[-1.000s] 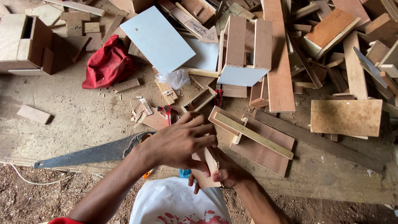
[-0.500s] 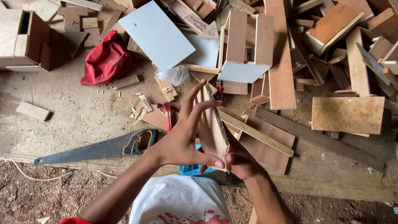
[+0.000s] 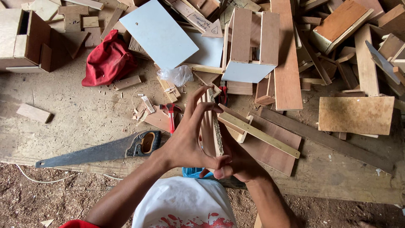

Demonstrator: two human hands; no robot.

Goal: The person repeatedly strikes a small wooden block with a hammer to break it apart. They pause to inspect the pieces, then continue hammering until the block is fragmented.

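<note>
Two hands hold one thin wood board (image 3: 212,126) on edge in front of you, above the sawdust-covered floor (image 3: 76,122). Your left hand (image 3: 185,141) presses flat against its left face, fingers (image 3: 195,98) spread and pointing away, thumb hooked under the near end. Your right hand (image 3: 236,158) cups the right face from below, fingers curled around the near edge. Just left of your left wrist lies a handsaw (image 3: 101,150). A red-handled tool (image 3: 171,116) lies beyond it. Right of the board, a pale strip (image 3: 259,134) rests across a brown panel (image 3: 270,147). Farther off lie a red cloth (image 3: 107,59) and a light blue panel (image 3: 158,33).
</note>
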